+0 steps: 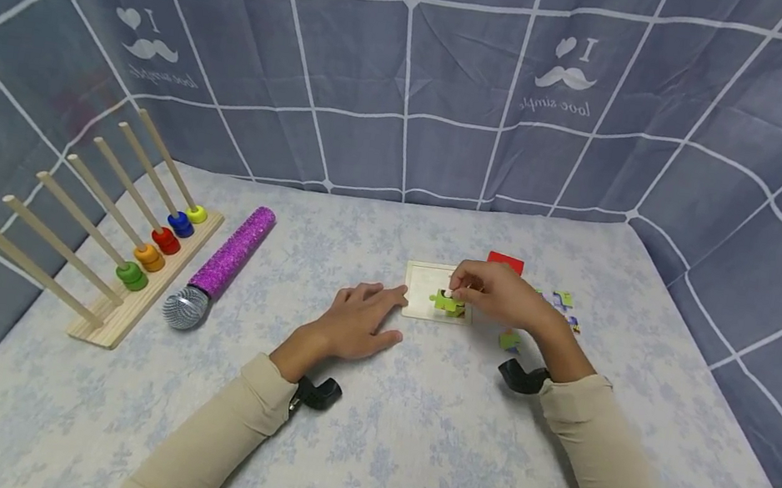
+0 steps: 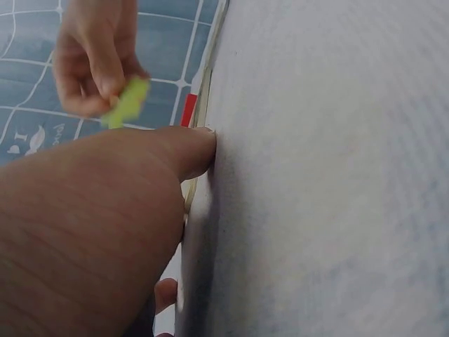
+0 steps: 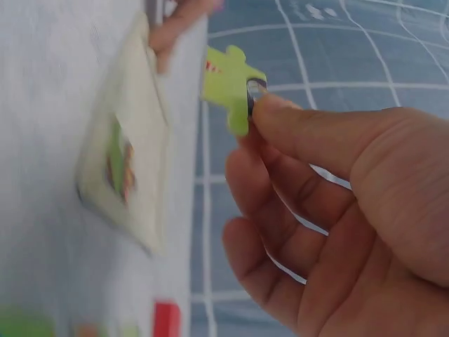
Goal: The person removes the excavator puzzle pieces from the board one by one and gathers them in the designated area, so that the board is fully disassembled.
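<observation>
A pale wooden puzzle board (image 1: 420, 280) with a raised rim lies on the table. Above it my right hand (image 1: 498, 289) pinches a yellow-green puzzle piece (image 3: 228, 77) between thumb and finger. One green-and-brown piece (image 3: 116, 158) lies inside the board's corner. My left hand (image 1: 356, 323) rests on the table with fingers spread, its fingertips at the board's left edge. Right of the board lies a loose green puzzle piece (image 1: 509, 341). More puzzle pieces (image 1: 562, 298) are scattered beyond the right wrist, partly hidden by it.
A red block-like object (image 1: 506, 262) sits behind the board, partly hidden by the right hand. To the left lie a purple glitter microphone (image 1: 233, 252) and a wooden peg stand (image 1: 147, 300) with coloured rings. A grey gridded curtain (image 1: 357, 62) surrounds the table.
</observation>
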`<action>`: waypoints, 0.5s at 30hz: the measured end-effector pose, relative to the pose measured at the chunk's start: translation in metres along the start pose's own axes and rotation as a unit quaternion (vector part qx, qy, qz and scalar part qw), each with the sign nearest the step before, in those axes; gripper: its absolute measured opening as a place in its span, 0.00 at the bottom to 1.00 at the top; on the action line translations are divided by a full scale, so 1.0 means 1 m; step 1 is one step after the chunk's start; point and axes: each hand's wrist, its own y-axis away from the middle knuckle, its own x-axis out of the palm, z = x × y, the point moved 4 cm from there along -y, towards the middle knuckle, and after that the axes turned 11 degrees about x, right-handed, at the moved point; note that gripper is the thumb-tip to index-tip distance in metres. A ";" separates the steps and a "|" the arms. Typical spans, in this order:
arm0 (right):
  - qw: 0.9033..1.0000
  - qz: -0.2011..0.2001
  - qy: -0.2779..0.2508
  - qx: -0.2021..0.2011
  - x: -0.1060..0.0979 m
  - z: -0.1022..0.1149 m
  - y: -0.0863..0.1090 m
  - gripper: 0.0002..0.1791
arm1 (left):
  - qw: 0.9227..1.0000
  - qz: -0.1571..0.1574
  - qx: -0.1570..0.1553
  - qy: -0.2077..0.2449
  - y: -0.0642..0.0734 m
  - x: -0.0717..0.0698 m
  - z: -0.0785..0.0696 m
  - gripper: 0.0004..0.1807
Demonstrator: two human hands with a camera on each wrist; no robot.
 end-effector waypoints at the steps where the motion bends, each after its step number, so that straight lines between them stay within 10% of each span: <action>1: 1.000 -0.001 -0.008 0.008 -0.006 -0.005 0.007 0.04 | 1.000 -0.003 0.002 0.003 0.000 0.000 -0.001 0.30; 9: 0.992 -0.005 0.020 0.121 -0.047 -0.066 0.074 0.04 | 1.000 0.005 -0.006 0.005 0.000 0.001 0.001 0.30; 15: 0.991 -0.007 0.048 0.122 -0.039 -0.090 0.099 0.06 | 1.000 0.006 -0.002 0.003 0.000 0.003 0.002 0.29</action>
